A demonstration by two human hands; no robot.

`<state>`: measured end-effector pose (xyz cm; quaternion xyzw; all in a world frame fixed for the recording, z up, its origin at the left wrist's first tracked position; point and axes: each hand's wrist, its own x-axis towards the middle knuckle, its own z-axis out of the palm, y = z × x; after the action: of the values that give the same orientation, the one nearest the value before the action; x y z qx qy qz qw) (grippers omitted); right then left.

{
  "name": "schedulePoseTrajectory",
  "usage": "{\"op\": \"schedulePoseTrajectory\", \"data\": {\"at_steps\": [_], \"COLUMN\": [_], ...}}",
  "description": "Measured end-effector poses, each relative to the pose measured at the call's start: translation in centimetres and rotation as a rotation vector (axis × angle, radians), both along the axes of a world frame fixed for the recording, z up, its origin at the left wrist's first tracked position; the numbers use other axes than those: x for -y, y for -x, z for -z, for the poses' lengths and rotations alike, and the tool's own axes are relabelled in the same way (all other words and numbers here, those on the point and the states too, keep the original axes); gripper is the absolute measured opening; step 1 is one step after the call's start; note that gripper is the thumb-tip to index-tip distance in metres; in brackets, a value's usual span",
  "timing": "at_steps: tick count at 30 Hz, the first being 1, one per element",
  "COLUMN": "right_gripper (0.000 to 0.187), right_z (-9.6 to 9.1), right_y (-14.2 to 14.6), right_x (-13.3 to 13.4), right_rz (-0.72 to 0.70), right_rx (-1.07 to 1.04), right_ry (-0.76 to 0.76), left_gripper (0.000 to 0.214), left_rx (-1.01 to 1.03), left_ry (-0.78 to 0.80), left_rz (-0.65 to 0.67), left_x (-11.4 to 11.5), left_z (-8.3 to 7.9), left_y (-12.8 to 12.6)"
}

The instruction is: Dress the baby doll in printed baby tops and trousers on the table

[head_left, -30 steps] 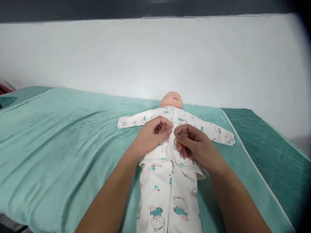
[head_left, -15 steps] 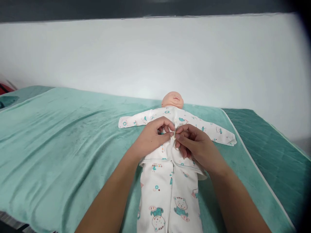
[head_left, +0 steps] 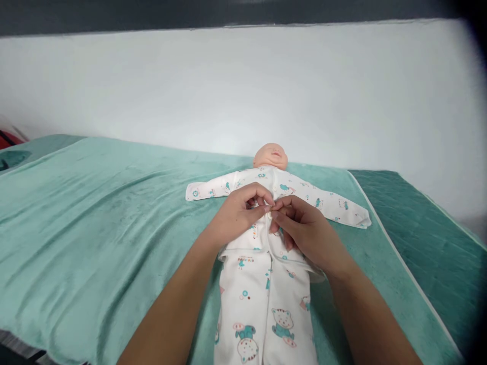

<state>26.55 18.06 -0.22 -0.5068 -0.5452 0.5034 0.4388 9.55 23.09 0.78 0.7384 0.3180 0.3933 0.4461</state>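
A baby doll [head_left: 271,156] lies on its back, dressed in a white printed jacket [head_left: 300,185] and matching white pants [head_left: 262,309]. Over the middle of the chest, my left hand [head_left: 241,210] pinches the edge of the jacket's front opening between thumb and fingers. Facing it, my right hand [head_left: 302,223] pinches the opposite side of the same opening, its fingertips touching those of my left. A small pale button [head_left: 269,215] shows just below the fingertips. The cloth between the fingers is mostly hidden.
Under the doll is a light green plush blanket [head_left: 114,228] with creases on the left. A darker green quilted cover [head_left: 426,228] shows at the right. Behind stands a white wall [head_left: 243,96]. Something red [head_left: 11,139] lies at the far left edge.
My right hand has shifted slightly left, its fingertips closing against my left hand's. The button is now more covered. My left hand and the doll have hardly moved.
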Motion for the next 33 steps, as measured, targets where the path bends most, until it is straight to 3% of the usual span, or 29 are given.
{"op": "schedulePoseTrajectory", "data": {"at_steps": [8,21,30,33], "right_gripper": [0.021,0.019,0.019,0.022], "right_z": [0.1,-0.1,0.1,0.6], "right_y": [0.1,0.0,0.1,0.2], "right_x": [0.1,0.3,0.3,0.5], "right_rz": [0.007,0.000,0.018,0.146], "right_rx": [-0.016,0.048,-0.001,-0.084], "right_ry": [-0.003,-0.018,-0.020,-0.124], "left_gripper": [0.011,0.019,0.034,0.031], "left_rx": [0.008,-0.051,-0.087,-0.099], "left_ry": [-0.043,-0.041,-0.374,-0.405], "left_rz": [-0.131,-0.160,-0.213,-0.268], "left_x": [0.0,0.2,-0.4,-0.7], "left_z": [0.4,0.4,1.5,1.9], "left_y": [-0.5,-0.7,-0.7,-0.6]}}
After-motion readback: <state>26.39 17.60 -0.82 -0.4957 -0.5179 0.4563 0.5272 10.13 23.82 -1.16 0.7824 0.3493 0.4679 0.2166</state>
